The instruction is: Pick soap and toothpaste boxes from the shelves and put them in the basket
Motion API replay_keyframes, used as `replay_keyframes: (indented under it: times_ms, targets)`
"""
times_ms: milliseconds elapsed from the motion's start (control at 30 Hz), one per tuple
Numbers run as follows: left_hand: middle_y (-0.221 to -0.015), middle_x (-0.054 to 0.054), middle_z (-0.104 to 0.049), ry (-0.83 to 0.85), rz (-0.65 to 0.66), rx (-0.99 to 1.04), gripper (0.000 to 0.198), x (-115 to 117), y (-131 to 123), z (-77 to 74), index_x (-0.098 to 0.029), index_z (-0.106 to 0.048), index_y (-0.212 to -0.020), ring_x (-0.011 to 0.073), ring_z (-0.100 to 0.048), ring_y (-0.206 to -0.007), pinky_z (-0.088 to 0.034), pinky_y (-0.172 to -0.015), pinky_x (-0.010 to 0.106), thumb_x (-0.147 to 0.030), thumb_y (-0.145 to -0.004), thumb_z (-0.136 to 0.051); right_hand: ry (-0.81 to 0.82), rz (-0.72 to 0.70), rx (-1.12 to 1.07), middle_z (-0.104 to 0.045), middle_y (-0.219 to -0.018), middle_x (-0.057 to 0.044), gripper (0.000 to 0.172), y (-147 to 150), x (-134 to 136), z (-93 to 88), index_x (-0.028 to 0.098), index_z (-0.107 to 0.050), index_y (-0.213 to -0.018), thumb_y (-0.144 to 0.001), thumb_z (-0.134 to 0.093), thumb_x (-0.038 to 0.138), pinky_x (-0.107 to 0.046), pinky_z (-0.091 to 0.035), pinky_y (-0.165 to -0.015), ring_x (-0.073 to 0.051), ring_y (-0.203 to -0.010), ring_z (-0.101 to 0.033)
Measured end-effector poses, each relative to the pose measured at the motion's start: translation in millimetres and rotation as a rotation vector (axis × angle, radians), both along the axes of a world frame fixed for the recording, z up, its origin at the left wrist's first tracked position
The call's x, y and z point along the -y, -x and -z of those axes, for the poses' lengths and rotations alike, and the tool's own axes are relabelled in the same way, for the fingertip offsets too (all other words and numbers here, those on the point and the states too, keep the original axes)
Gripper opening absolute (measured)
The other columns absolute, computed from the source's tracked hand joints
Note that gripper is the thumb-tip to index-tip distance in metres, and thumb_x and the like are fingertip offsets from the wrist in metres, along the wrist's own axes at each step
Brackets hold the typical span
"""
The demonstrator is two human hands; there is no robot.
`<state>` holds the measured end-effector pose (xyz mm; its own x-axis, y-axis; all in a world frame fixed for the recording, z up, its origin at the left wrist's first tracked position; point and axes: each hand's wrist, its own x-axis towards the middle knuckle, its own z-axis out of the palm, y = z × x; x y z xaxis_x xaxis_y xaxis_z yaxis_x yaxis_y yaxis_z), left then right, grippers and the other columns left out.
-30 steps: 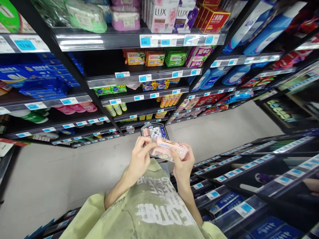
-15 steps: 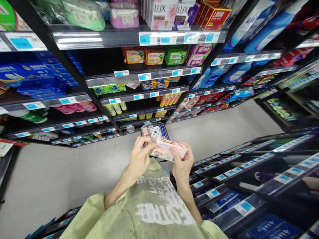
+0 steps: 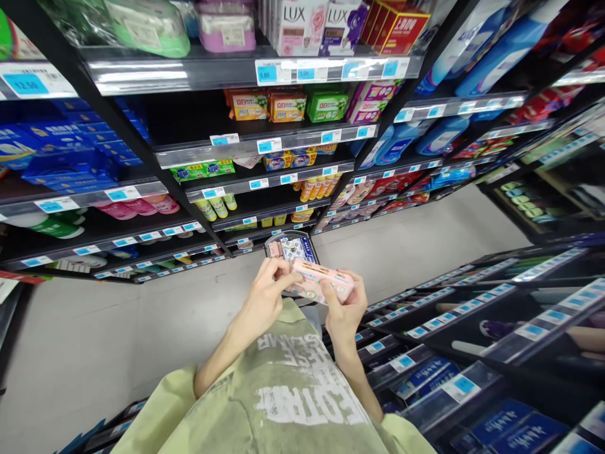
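Between my two hands is a pink pack (image 3: 316, 282) with blue and dark printing along its upper side and a small green-and-white round mark. My right hand (image 3: 346, 306) grips its right end, the thumb lying across the front. The fingers of my left hand (image 3: 265, 293) are closed on its left end, though their tips are partly hidden. Just beyond the pack, on the floor side, is a dark basket (image 3: 289, 233) holding a blue-and-white pack (image 3: 299, 248) and a small pink item (image 3: 276, 249). The hands and the pack cover its near part.
In front stands a black shelf unit with price tags. It bears LUX boxes (image 3: 302, 28), orange soap packs (image 3: 287, 107), a green soap pack (image 3: 327, 107) and blue bottles (image 3: 442, 133). Another rack (image 3: 477, 309) runs close along my right side. Grey floor (image 3: 142, 328) lies between.
The view has shifted slightly, so the shelves sit a little farther left. The pink pack has tilted a little in my hands; both hands keep their hold.
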<state>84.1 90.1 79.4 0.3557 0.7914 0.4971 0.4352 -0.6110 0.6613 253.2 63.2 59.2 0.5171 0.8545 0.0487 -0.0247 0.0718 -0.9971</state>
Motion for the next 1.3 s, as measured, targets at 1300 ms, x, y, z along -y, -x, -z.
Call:
replay_keyframes:
  times_ms: [1300]
  targets:
    - [-0.128,0.014,-0.062,0.414,0.01,0.477,0.031,22,-8,14.4,-0.023,-0.062,-0.129,0.0238,-0.064,-0.113,-0.055,-0.094,0.041,-0.027,-0.099,-0.056,-0.368,0.097,0.283,-0.079,-0.102,-0.004,0.036,9,13,7.2,0.027,-0.061,-0.095,-0.07,-0.086,0.022,-0.058,-0.063,-0.083,-0.031,-0.099,-0.076]
